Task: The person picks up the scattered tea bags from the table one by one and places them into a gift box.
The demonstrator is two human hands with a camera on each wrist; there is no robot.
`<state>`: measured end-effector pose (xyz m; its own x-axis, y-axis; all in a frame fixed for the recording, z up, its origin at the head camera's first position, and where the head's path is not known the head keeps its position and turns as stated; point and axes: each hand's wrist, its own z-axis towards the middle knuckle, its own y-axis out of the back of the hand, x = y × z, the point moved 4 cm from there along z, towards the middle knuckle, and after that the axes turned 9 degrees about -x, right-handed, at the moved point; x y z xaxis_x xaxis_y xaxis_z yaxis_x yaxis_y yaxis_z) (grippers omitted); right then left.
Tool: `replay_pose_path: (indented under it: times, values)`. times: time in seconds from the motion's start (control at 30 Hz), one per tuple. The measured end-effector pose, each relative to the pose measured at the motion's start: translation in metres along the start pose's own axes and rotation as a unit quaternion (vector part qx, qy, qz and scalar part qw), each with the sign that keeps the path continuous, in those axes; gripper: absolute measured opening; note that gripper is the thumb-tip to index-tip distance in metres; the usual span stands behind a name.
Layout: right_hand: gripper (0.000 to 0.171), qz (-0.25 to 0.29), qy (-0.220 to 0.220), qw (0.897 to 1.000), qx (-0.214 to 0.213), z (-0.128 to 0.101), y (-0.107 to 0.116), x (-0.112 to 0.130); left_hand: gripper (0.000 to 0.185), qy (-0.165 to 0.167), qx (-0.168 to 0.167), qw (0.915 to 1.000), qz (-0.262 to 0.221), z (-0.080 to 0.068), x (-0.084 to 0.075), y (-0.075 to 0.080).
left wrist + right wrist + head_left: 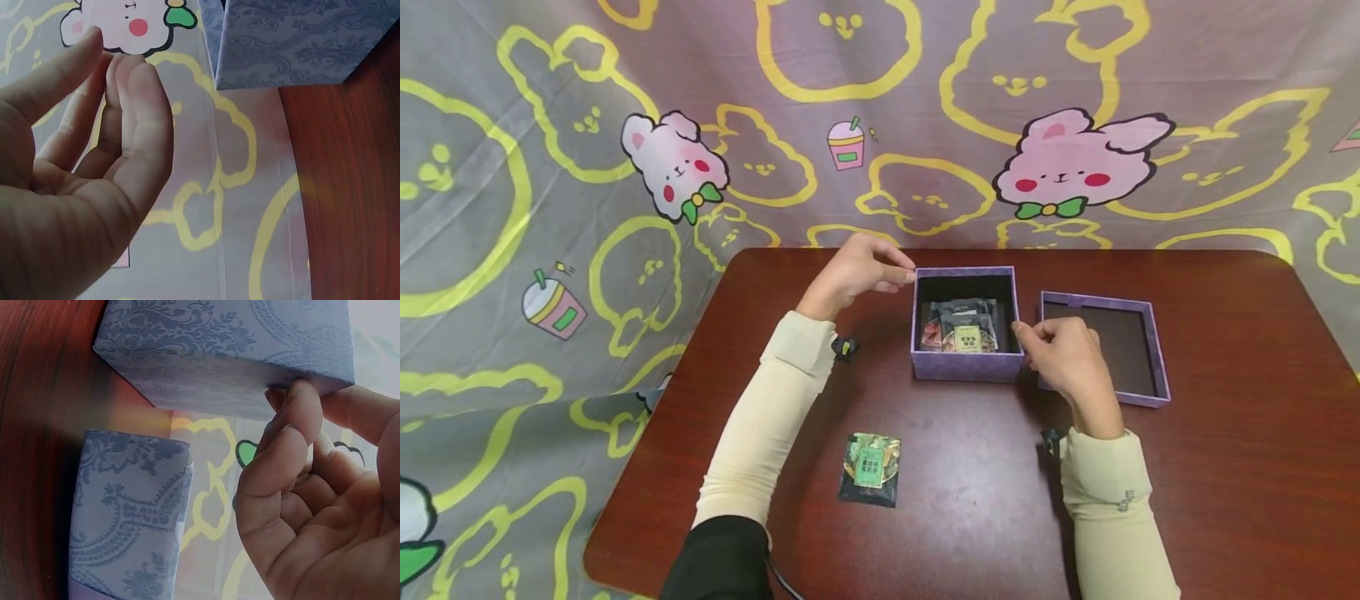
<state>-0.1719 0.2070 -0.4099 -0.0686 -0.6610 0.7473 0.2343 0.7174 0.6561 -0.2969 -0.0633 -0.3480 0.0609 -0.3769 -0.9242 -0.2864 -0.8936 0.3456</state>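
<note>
The right hand [1067,358] pinched the open purple patterned cardboard box [966,364] at its corner, the left hand [857,271] hovered loosely curled and empty, so the box could tip, spilling packets.

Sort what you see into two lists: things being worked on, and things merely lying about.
Worked on:
purple box, with sachets inside
left hand by its far left corner
right hand at its right wall

Lying about:
box lid
green sachet
bunny cloth
</note>
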Motion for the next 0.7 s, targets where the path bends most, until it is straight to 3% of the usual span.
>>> replay_pose_path:
  times: [0.17, 0.37, 0.7]
  values:
    - [0.046, 0.000, -0.008, 1.000, 0.011, 0.002, 0.001, 0.000, 0.013, 0.001, 0.004, 1.0000, 0.005, -0.007, 0.005, 0.006]
    - [0.047, 0.000, -0.019, 1.000, 0.015, 0.003, 0.003, -0.001, 0.015, 0.010, 0.028, 0.9995, -0.005, -0.015, 0.013, 0.003]
    - [0.049, 0.007, -0.022, 0.999, 0.023, 0.001, 0.000, -0.001, 0.016, 0.034, 0.030, 0.9988, -0.021, -0.030, 0.024, 0.004]
